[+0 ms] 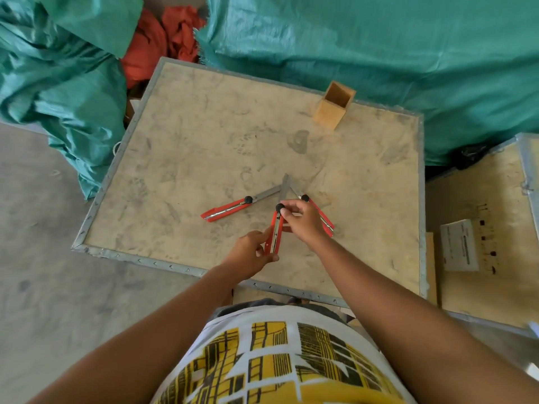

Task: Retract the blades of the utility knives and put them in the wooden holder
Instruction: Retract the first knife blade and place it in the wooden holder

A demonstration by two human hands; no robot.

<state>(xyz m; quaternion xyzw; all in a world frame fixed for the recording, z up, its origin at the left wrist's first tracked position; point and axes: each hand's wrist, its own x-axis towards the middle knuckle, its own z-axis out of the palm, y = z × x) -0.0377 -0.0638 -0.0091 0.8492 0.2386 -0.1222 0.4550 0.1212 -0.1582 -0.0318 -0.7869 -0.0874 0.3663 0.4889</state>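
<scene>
At far left of crate top (175, 135): first utility knife (226, 210) lay flat, blade out, untouched. Centre: left hand (250, 256) closed around butt of middle knife (276, 231); right hand (303, 225) pinched black slider knob, blade seemingly not yet retracted. Behind right hand: third knife (322, 215) lay flat, blade out. Far right corner: wooden holder (334, 106) stood upright, well apart, apparently empty. Judged barely begun: no knife stowed, three retractions and placements left.
</scene>
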